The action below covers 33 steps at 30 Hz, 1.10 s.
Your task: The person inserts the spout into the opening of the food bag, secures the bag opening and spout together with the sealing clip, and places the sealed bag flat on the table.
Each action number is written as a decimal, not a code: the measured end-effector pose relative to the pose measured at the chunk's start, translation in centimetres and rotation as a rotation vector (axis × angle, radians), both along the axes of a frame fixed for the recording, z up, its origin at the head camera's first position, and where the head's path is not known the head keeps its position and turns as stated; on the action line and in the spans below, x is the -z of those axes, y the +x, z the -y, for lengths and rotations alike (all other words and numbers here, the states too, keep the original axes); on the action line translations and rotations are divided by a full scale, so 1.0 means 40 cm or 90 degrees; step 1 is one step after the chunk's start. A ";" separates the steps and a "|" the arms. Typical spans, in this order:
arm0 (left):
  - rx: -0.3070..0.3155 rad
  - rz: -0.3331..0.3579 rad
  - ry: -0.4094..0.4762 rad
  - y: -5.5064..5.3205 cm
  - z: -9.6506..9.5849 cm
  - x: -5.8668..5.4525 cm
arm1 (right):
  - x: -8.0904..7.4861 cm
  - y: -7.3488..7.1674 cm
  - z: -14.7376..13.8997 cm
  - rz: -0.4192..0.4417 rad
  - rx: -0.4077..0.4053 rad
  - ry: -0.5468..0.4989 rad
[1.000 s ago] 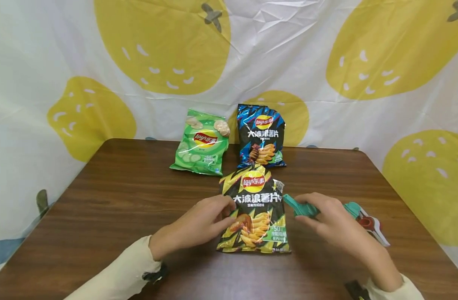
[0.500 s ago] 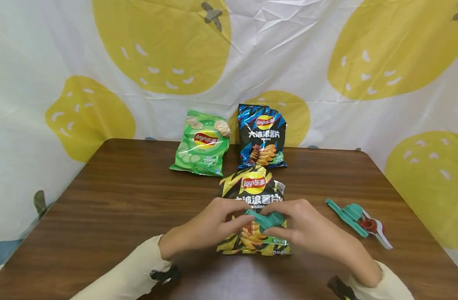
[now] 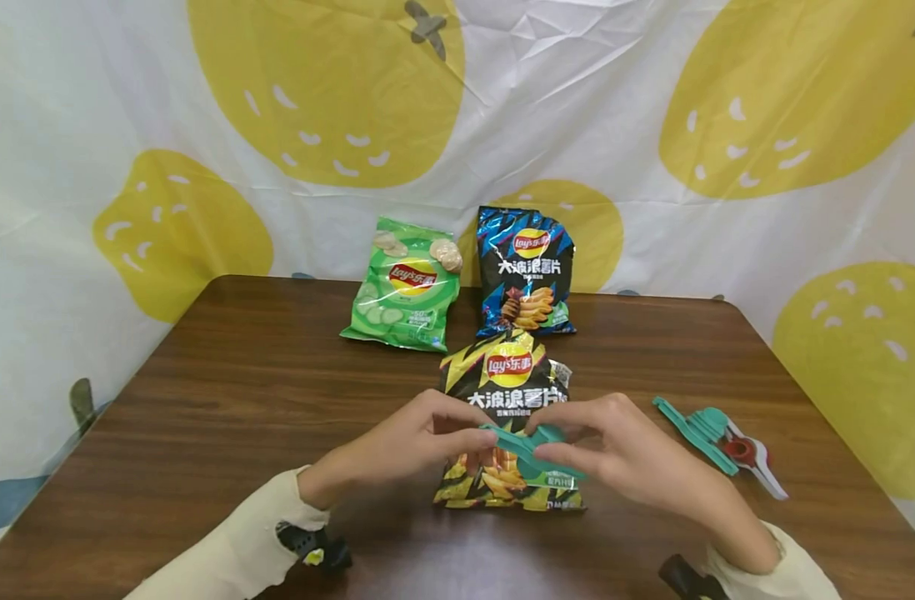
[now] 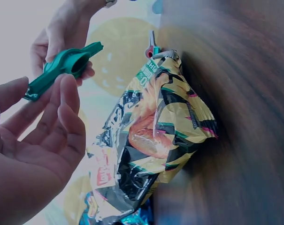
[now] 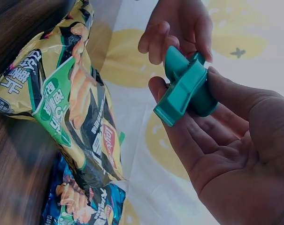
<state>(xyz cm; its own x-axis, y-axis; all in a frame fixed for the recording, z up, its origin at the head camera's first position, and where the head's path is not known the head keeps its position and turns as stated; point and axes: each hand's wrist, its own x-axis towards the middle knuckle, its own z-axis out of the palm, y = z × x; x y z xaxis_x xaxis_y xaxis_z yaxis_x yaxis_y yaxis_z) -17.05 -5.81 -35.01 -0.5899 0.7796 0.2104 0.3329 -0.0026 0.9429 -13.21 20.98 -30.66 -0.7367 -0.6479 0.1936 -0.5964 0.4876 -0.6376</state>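
Both hands hold a teal bag clip with a round spout [image 3: 521, 442] in front of the black and yellow chip bag [image 3: 506, 379]. My left hand [image 3: 420, 437] pinches its left end between thumb and fingers. Around the spout part, my right hand [image 3: 615, 442] grips the clip with thumb and fingertips. From the left wrist, the clip [image 4: 62, 68] shows a dark round opening at its middle. The right wrist view has the clip [image 5: 186, 89] between the right thumb and fingers, with the left fingers at its far end. The yellow bag stands upright behind the hands, partly covered by them.
A green chip bag [image 3: 405, 287] and a blue and black chip bag [image 3: 528, 271] stand at the table's back edge. On the right of the table [image 3: 277, 392] lie another teal clip [image 3: 701, 429] and a white and red clip [image 3: 750, 454]. A lemon-print cloth [image 3: 547, 100] hangs behind.
The right hand has brought the teal clip leftward from beside the yellow bag to in front of it. The left hand has moved off the bag's edge and taken hold of the clip's end.
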 end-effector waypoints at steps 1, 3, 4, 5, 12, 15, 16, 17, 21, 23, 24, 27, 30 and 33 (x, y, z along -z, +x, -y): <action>0.008 0.005 0.002 -0.002 0.000 0.001 | -0.001 0.002 -0.001 0.002 -0.004 0.001; 0.017 0.007 0.004 -0.005 -0.002 0.004 | -0.004 0.004 -0.003 0.006 -0.009 0.003; 0.017 0.006 0.005 -0.006 -0.002 0.005 | -0.006 0.004 -0.003 0.008 -0.011 0.005; 0.018 0.007 0.007 -0.007 -0.002 0.007 | -0.008 0.004 -0.003 0.008 -0.013 0.007; -0.024 -0.023 0.020 -0.004 -0.011 0.021 | -0.007 0.007 -0.002 -0.013 -0.047 0.016; -0.069 -0.095 0.016 -0.001 -0.017 0.031 | -0.001 0.008 0.006 -0.020 -0.061 0.015; -0.088 -0.123 0.009 -0.001 -0.017 0.032 | 0.000 0.009 0.009 -0.025 -0.059 0.015; -0.106 -0.148 0.002 0.000 -0.017 0.033 | 0.003 0.009 0.012 -0.036 -0.054 0.017; -0.138 -0.181 -0.014 -0.002 -0.011 0.030 | 0.010 0.015 0.022 -0.100 0.002 0.037; -0.142 -0.171 -0.014 -0.002 -0.008 0.028 | 0.013 0.017 0.025 -0.143 0.030 0.051; -0.138 -0.163 -0.012 -0.002 -0.007 0.029 | 0.014 0.019 0.027 -0.161 0.040 0.057; -0.118 -0.135 -0.004 0.000 -0.003 0.033 | 0.018 0.021 0.032 -0.209 0.046 0.067; -0.064 -0.082 0.014 0.001 0.000 0.049 | 0.017 0.022 0.035 -0.215 0.024 0.074; 0.000 -0.011 0.025 -0.001 0.005 0.073 | 0.018 0.025 0.039 -0.191 -0.006 0.092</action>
